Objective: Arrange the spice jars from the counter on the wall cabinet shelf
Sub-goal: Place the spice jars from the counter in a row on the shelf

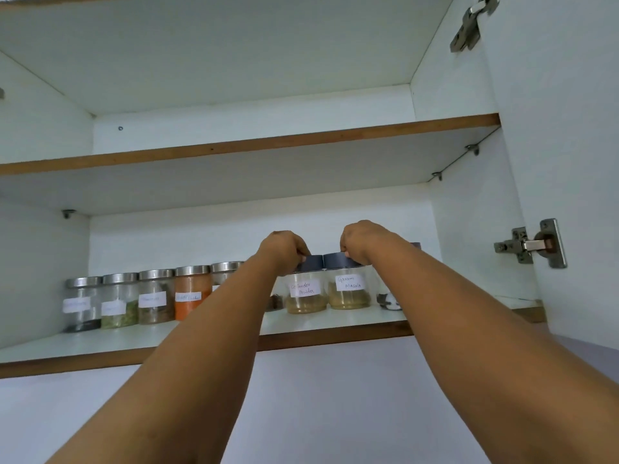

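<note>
While the open wall cabinet (469, 202) fills our view, we reach both arms up to its lower shelf (134, 339), where a row of steel-lidded spice jars (155, 296) stands at left. Our left hand (284, 251) is closed over the dark lid of the coriander powder jar (305, 293), the jar directly beneath the fingers. Our right hand (360, 241) likewise pinches the lid of the garam masala jar (349, 289). Both jars rest on the shelf, touching side by side.

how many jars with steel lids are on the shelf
5 visible, in a row at the left of the lower shelf: first, second, third, fourth with orange powder, fifth partly behind the left forearm. More may be hidden.
</note>
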